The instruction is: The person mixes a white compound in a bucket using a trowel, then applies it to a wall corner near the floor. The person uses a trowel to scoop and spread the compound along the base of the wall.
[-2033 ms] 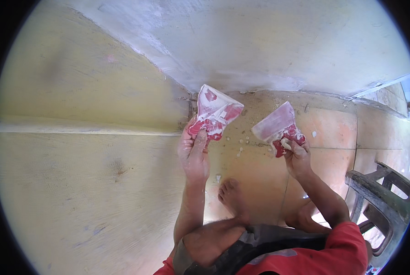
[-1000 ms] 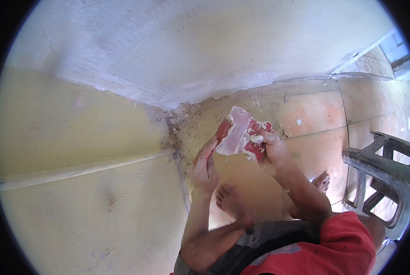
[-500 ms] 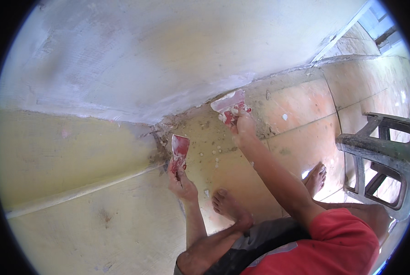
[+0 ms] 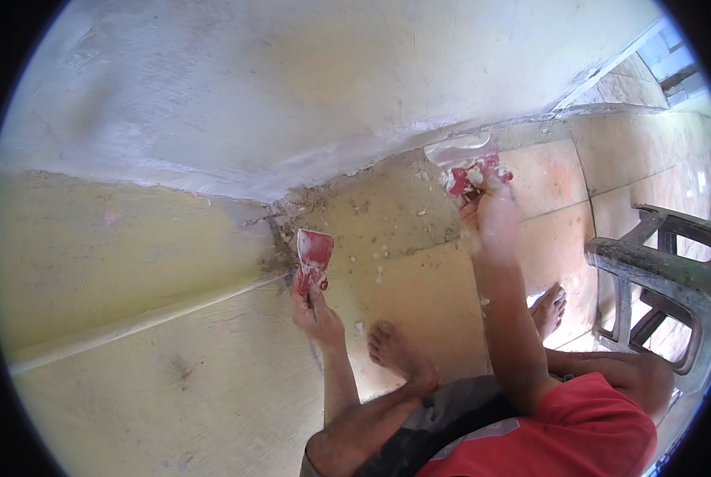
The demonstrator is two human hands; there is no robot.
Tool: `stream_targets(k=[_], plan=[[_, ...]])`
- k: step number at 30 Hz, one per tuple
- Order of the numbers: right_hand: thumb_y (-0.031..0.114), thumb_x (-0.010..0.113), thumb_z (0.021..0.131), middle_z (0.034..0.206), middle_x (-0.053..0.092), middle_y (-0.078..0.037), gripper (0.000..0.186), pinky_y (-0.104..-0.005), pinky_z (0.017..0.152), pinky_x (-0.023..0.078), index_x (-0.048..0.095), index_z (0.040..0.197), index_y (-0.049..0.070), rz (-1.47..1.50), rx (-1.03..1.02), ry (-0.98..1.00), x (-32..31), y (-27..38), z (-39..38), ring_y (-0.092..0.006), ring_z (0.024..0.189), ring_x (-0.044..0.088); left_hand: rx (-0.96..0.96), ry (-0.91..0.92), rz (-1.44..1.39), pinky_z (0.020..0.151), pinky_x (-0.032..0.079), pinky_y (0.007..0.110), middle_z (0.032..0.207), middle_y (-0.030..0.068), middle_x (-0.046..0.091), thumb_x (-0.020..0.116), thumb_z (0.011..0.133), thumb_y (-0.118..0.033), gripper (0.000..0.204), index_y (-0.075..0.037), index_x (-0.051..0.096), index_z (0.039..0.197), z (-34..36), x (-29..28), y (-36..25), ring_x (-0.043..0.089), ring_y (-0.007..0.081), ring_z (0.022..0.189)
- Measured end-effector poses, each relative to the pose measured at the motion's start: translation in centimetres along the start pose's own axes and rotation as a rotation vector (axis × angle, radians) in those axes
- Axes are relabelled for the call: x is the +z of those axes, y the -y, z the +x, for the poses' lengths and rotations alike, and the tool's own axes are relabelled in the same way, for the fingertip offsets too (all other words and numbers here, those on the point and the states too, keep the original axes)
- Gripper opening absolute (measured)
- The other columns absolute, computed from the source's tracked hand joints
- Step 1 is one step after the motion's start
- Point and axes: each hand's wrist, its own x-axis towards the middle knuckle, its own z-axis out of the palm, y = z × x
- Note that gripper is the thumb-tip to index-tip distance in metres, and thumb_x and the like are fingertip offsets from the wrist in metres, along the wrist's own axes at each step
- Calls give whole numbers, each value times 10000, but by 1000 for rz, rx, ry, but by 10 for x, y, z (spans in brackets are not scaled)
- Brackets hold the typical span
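Note:
My left hand (image 4: 317,316) is closed round the handle of a small red putty knife (image 4: 315,253), its blade pointing away from me and smeared with white paste. Farther right, my right hand (image 4: 489,208) grips a wider red putty knife (image 4: 460,149), blurred by motion. White paste clings in lumps around that knife's handle. Its blade is near the foot of the pale plastered wall (image 4: 292,87), and whether it touches the wall I cannot tell.
Crumbs and white bits lie on the tiled floor (image 4: 427,294) by the wall corner. A yellowish wall (image 4: 125,262) with a ledge runs along the left. At the right stands a worn dark plastic stool (image 4: 650,262). My bare foot (image 4: 395,346) is below the knives.
My right hand has moved right along the wall's foot with the wider putty knife. My left hand and its knife have barely moved.

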Motion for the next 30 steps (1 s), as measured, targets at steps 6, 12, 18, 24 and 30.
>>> stream_targets(k=[6,12,18,24,30], plan=[[144,460,1060,1068,646,-85,203,-402,725,594,554,1211,45,-339,213,-74,-16,-120,82,-191,866,664,-24,43,-143,892,520,311,1162,157,674,525,1019,4,351,131,515,1345,5,21,-12,652,188,1013],[116,440,1054,1072,633,-103,167,-416,741,595,556,1151,45,-16,202,-52,35,-109,96,-212,865,641,-58,4,-171,886,521,300,1166,154,674,524,1015,12,352,132,521,1345,-2,7,-4,653,188,1013],[121,452,1069,1015,635,-129,153,-441,842,624,566,1084,19,-44,48,61,58,-15,56,-243,859,648,-80,1,-144,850,538,309,1135,149,684,530,1011,10,349,127,531,1340,-6,6,-2,661,187,967],[6,531,982,1019,663,-116,123,-345,719,601,574,1095,-17,-39,-356,46,24,47,-23,-178,803,652,-101,-28,-151,842,553,323,1141,148,678,536,1010,3,352,121,532,1342,1,5,-3,657,183,969],[76,549,1023,995,670,-64,168,-342,694,595,578,1184,40,-245,-10,-68,-32,-77,46,-170,829,681,-160,0,-353,846,561,333,1174,140,659,535,1016,-4,330,99,535,1330,4,10,-4,663,186,983]])
